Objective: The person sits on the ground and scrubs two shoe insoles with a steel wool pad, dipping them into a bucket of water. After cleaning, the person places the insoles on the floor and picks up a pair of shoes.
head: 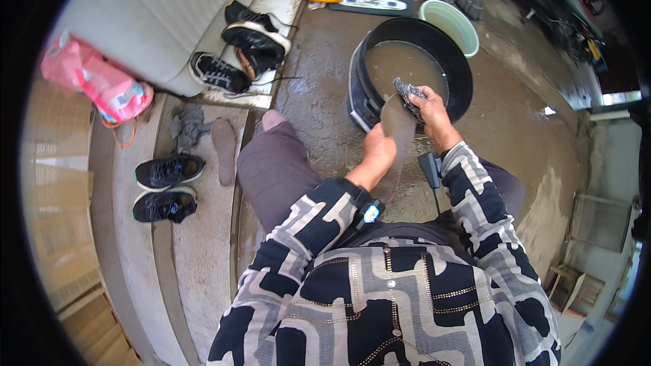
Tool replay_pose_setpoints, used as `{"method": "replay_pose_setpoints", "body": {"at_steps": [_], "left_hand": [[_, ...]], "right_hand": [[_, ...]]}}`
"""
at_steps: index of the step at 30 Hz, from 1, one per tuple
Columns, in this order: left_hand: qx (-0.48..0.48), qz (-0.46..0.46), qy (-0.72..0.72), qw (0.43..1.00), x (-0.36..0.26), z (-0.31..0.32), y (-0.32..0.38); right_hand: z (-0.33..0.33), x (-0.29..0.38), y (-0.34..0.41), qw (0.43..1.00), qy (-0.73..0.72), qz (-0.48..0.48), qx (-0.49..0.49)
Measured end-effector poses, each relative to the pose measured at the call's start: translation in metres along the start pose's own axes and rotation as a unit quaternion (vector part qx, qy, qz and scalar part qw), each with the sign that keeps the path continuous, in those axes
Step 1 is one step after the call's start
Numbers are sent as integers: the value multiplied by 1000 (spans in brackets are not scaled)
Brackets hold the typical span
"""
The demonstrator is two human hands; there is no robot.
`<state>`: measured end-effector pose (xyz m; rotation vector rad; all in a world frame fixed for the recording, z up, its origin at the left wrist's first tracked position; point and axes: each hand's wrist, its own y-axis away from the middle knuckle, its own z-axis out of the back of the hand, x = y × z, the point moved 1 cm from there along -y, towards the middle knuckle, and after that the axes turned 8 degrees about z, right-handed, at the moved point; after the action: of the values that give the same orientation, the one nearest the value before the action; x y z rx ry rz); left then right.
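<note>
My left hand (379, 148) grips a wet grey-brown shoe insole (397, 119) over the near rim of a black bucket (460, 81). Murky water (407, 63) stands inside the bucket. In my right hand (435, 114) is a bunched grey mesh scrubbing cloth (407, 92), held against the insole's upper end. A second insole (224, 152) lies flat on the concrete step to the left. Near it are a crumpled grey rag (190, 126) and a pair of black sneakers (165, 188). More black shoes (257, 43) rest on the white ledge at the upper left.
A pale green basin (455, 28) holding water stands behind the bucket, near a flat mop head (374, 3). A pink bag (96, 79) sits on the steps at the left. The concrete floor is wet. A motorcycle (564, 15) stands at the upper right.
</note>
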<state>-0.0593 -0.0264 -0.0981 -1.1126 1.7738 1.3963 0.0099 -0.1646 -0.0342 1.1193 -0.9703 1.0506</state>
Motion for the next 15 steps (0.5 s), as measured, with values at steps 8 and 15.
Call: {"method": "replay_pose_setpoints", "body": {"at_steps": [8, 15], "left_hand": [[-46, 7, -143, 989, -14, 2, 9], [-40, 0, -133, 990, -17, 1, 10]], "right_hand": [[-15, -11, 16, 935, 297, 196, -1], [-12, -35, -30, 971, 233, 6, -48]]}}
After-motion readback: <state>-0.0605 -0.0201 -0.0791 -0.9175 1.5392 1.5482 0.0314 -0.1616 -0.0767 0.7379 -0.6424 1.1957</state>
